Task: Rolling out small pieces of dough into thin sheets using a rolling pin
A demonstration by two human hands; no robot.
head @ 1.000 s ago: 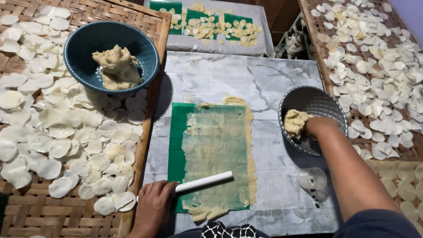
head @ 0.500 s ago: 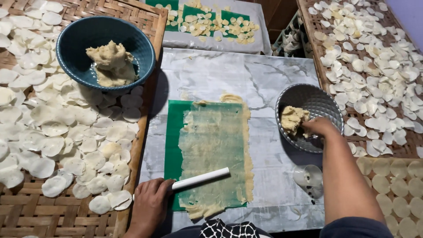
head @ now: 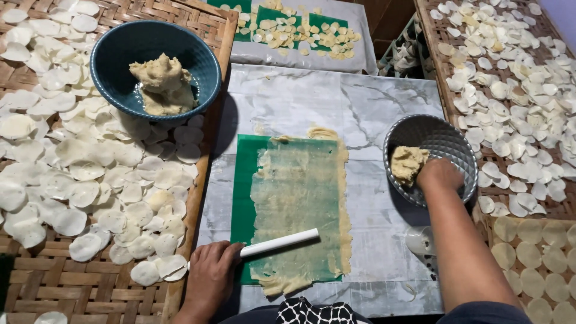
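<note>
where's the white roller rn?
Head view, bottom centre: the white roller lies across the near end of the green mat, its left end at the left hand.

White roller [head: 279, 243] lying aslant across the near end of a green mat [head: 243, 180], thin dough sheet [head: 300, 198] spread over it, pale dough lump [head: 407, 163] in grey ribbed bowl [head: 447, 141]

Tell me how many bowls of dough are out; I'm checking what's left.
2. A blue bowl sits on the woven tray at upper left; a grey bowl is at right, with the right hand in it.
</note>
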